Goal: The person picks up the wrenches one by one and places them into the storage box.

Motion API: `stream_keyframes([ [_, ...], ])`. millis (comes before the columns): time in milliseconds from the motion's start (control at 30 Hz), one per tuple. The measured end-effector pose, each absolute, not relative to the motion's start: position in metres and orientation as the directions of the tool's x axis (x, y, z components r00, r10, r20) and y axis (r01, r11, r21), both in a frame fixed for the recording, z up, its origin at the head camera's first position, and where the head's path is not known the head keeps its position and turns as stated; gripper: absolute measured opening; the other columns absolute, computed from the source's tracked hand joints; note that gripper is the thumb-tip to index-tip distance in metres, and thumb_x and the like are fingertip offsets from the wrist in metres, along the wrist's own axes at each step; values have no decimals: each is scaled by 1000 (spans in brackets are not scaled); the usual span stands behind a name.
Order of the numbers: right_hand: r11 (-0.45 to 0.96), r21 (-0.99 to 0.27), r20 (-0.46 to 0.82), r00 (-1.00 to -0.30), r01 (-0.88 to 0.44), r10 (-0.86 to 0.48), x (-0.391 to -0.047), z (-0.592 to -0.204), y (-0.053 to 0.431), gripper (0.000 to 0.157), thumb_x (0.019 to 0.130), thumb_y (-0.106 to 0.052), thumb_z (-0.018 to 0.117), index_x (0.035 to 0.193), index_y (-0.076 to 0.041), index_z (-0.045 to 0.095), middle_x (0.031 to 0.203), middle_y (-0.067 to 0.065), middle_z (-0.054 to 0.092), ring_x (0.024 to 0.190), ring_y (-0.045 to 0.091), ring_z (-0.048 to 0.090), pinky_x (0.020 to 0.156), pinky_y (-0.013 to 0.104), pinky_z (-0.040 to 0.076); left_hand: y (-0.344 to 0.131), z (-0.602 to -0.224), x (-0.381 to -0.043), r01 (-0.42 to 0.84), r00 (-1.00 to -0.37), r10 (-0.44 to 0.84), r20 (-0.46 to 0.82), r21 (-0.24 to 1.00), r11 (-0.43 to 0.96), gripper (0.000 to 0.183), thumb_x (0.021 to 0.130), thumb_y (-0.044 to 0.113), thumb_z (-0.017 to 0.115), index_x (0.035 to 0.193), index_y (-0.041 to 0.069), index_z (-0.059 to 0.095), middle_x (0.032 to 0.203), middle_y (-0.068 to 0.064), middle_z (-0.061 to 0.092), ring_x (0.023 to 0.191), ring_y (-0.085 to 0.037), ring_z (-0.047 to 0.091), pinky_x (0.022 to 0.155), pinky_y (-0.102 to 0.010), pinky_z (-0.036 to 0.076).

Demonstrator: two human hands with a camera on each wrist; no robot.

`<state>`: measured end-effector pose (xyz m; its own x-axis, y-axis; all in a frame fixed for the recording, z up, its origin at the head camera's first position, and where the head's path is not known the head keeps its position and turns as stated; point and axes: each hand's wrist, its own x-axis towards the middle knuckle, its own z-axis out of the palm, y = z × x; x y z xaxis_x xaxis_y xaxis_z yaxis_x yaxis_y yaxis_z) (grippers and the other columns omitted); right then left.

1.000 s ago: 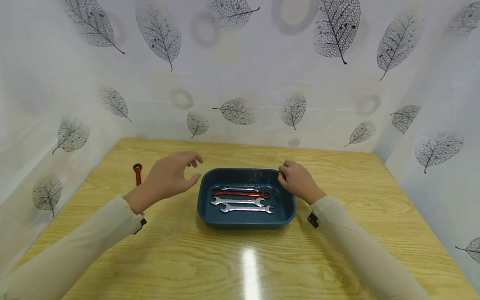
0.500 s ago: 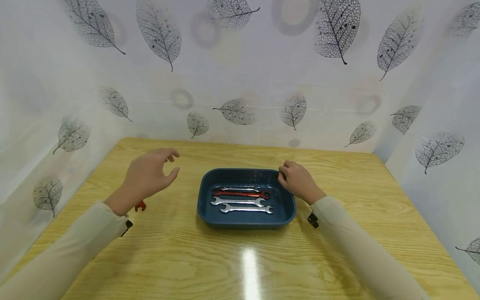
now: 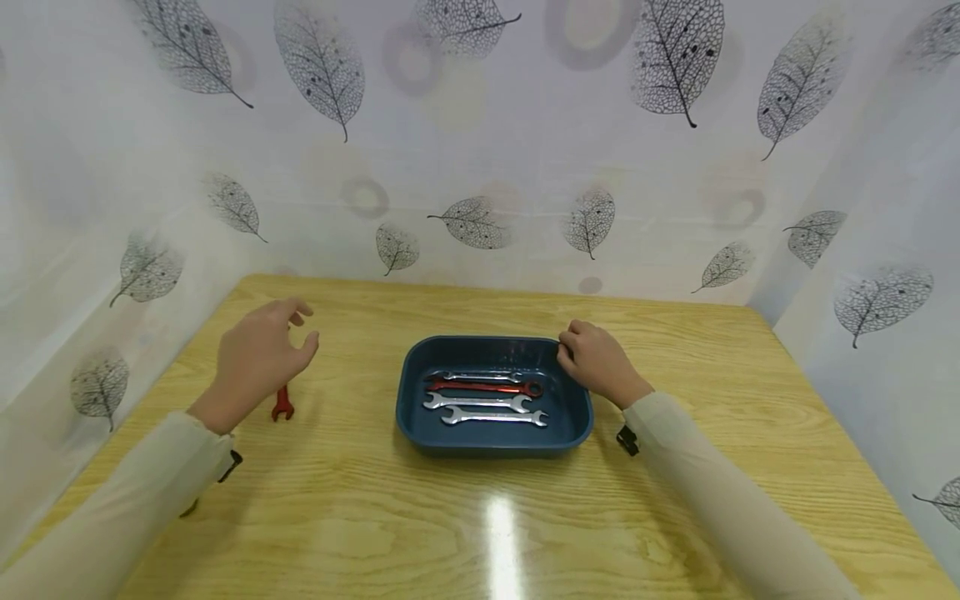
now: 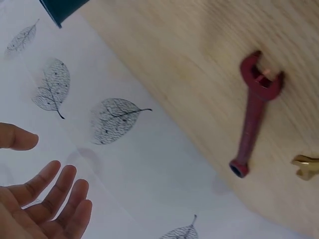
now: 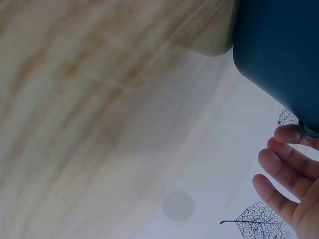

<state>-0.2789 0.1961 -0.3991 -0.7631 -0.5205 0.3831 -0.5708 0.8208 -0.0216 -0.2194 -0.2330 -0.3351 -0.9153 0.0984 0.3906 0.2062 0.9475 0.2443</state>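
Observation:
My left hand point(image 3: 255, 354) hovers over the table's left side, fingers loosely bent and thumb apart, holding nothing. Beneath it lies a red wrench point(image 3: 282, 406), partly hidden by the hand; the left wrist view shows its whole length and open jaw end point(image 4: 261, 82). Beside that wrench a gold-coloured wrench end point(image 4: 306, 167) enters the frame. My right hand point(image 3: 600, 362) grips the far right corner of a blue tray point(image 3: 491, 451). Inside the tray lie three silver wrenches point(image 3: 495, 417) and a red ratchet wrench point(image 3: 480, 387), roughly parallel.
The wooden table point(image 3: 360, 517) meets a leaf-patterned cloth backdrop point(image 3: 480, 150) at the back and sides. A small dark gold piece point(image 3: 190, 508) peeks out beside the left sleeve.
My left hand has moved left, away from the tray to above the loose red wrench. The right hand and the tray have stayed in place.

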Motion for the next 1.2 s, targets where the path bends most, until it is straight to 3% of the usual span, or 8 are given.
stream_keyframes([
  [233,822,-14,381,-763,-569,-522,-279,-399,197,18,88,-11,53,72,-6,60,68,7,49,56,16,41,55,31,40,-253,-347,-219,143,-949,40,313,312,939,32,85,22,57,105,-1,60,90,-22,64,48,-15,48,37,-28,34],
  [533,818,-13,387,-757,-575,-526,-280,-400,197,18,88,-11,53,72,-6,60,68,7,48,56,16,41,55,31,40,-267,-360,-219,65,-972,-11,234,315,947,33,84,22,56,103,-5,59,92,-25,63,47,-18,49,36,-29,35],
  [900,821,-10,397,-756,-571,-520,-280,-400,196,17,87,-10,55,72,-5,60,69,8,50,57,17,44,56,33,43,-275,-381,-225,20,-994,-15,111,307,951,37,82,20,51,108,-6,55,64,-8,57,41,-14,38,37,-26,29],
  [1200,823,-8,386,-761,-567,-521,-279,-398,196,17,88,-10,54,74,-5,61,69,7,50,57,17,43,56,32,42,-278,-392,-229,-15,-999,-24,22,335,942,44,82,20,52,113,-12,53,66,-9,60,44,-14,43,38,-26,33],
])
